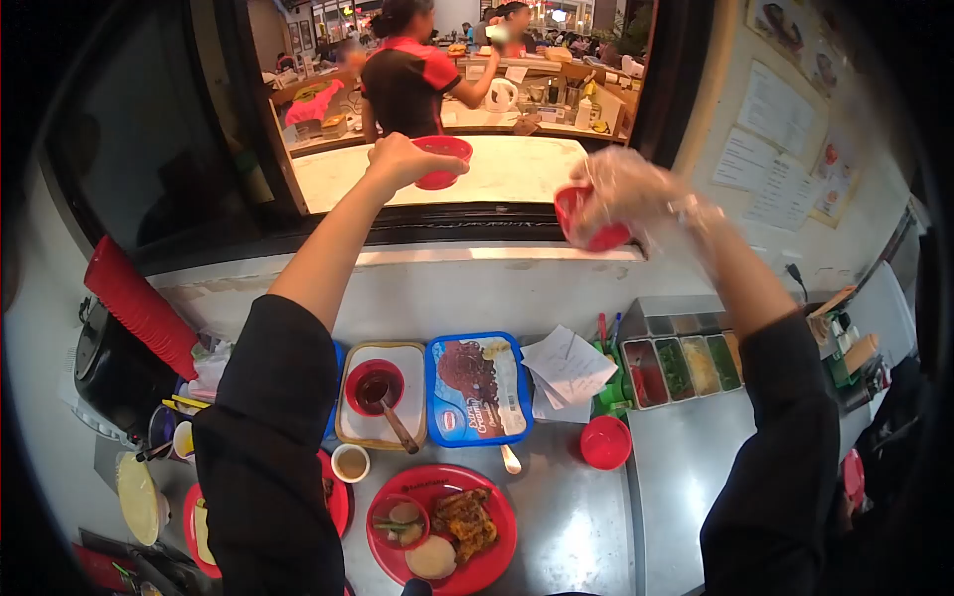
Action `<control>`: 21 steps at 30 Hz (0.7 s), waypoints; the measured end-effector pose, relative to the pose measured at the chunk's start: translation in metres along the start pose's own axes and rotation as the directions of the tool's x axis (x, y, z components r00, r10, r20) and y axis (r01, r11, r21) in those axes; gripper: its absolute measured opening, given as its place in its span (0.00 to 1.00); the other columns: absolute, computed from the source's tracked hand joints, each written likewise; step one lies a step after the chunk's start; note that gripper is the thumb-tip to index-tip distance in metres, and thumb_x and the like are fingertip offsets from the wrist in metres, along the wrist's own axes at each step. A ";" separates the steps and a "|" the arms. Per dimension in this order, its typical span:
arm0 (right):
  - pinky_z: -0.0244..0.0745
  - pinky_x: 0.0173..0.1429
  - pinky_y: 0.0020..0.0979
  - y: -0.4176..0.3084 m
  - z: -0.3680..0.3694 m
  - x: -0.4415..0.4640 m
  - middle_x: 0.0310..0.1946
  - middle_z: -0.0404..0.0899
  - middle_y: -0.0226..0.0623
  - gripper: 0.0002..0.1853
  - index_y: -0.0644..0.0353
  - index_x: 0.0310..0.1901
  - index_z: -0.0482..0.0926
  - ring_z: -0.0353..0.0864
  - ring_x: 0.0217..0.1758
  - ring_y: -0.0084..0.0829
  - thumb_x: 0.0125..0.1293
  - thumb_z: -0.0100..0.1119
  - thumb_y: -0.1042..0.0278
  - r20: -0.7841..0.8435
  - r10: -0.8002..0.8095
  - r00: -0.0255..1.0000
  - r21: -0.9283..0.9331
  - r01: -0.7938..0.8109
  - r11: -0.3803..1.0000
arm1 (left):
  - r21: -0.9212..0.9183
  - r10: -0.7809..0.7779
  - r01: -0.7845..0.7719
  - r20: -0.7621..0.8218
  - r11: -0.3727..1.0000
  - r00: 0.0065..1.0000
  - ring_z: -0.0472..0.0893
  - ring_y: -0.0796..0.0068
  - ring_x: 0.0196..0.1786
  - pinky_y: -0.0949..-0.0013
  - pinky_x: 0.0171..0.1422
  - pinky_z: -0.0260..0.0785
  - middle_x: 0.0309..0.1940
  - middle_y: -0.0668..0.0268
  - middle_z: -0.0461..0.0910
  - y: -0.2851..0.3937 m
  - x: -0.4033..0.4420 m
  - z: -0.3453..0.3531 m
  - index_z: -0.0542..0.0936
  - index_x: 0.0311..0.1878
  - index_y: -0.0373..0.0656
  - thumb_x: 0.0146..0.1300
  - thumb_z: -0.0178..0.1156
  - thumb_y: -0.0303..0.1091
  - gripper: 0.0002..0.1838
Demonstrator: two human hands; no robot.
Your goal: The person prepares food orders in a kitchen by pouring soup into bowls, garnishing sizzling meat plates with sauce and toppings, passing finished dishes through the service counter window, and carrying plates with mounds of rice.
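My left hand [399, 161], bare, is closed on a red bowl [444, 167] over the pale ledge of the serving window. My right hand [628, 189], in a clear plastic glove and slightly blurred, grips another red bowl [590, 224] tilted at the window's right edge. Below on the steel counter sits a red plate [502, 561] with a browned piece of meat [476, 528], a mound of rice [431, 558] and a small red bowl of vegetables [399, 521]. A white cup of brown sauce [350, 463] stands beside it.
A person [412, 79] in red and black stands beyond the window. Along the wall are stacked red cups [139, 308], a bowl of dark sauce [375, 385] with a spoon, a blue ice cream tub [480, 389], paper slips [568, 366], a red cup [606, 442] and topping trays [682, 371].
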State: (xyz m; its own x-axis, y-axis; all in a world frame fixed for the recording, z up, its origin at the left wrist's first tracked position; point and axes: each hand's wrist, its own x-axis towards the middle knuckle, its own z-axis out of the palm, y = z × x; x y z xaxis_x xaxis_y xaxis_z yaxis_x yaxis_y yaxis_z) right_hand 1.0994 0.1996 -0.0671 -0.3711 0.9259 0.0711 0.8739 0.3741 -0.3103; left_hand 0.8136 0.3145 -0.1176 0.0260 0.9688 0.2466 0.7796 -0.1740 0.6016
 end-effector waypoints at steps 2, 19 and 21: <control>0.67 0.28 0.31 0.006 0.006 0.030 0.22 0.76 0.41 0.24 0.68 0.29 0.78 0.74 0.26 0.32 0.27 0.72 0.62 -0.064 0.013 0.998 0.249 0.004 0.968 | 0.013 -0.030 0.031 -0.016 0.999 0.999 0.76 0.58 0.51 0.66 0.53 0.69 0.44 0.48 0.77 -0.006 0.010 0.008 0.78 0.44 0.27 0.20 0.72 0.66 0.53; 0.70 0.54 0.38 0.035 0.075 0.112 0.48 0.77 0.53 0.40 0.59 0.58 0.71 0.77 0.50 0.44 0.46 0.63 0.41 -0.537 -0.219 0.815 -0.168 0.150 0.974 | 0.341 -0.042 0.105 -0.188 0.934 0.981 0.69 0.52 0.61 0.56 0.63 0.61 0.55 0.39 0.68 -0.050 0.052 0.067 0.62 0.59 0.23 0.20 0.60 0.84 0.73; 0.73 0.48 0.40 0.043 0.079 0.024 0.41 0.79 0.49 0.20 0.58 0.45 0.80 0.79 0.43 0.43 0.54 0.60 0.54 -0.482 -0.446 0.754 -0.679 -0.001 0.734 | 0.239 0.282 -0.227 -0.228 0.944 0.932 0.62 0.51 0.66 0.55 0.69 0.53 0.62 0.39 0.60 -0.032 0.031 0.048 0.55 0.66 0.27 0.31 0.67 0.73 0.68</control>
State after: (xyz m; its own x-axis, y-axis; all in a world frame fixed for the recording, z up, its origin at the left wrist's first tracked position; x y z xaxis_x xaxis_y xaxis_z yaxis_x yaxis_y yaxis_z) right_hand 1.1036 0.2341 -0.1532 -0.5180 0.5572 0.6490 0.8548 0.3097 0.4164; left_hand 0.8193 0.3589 -0.1659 0.1013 0.8134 0.5729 0.8799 -0.3420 0.3300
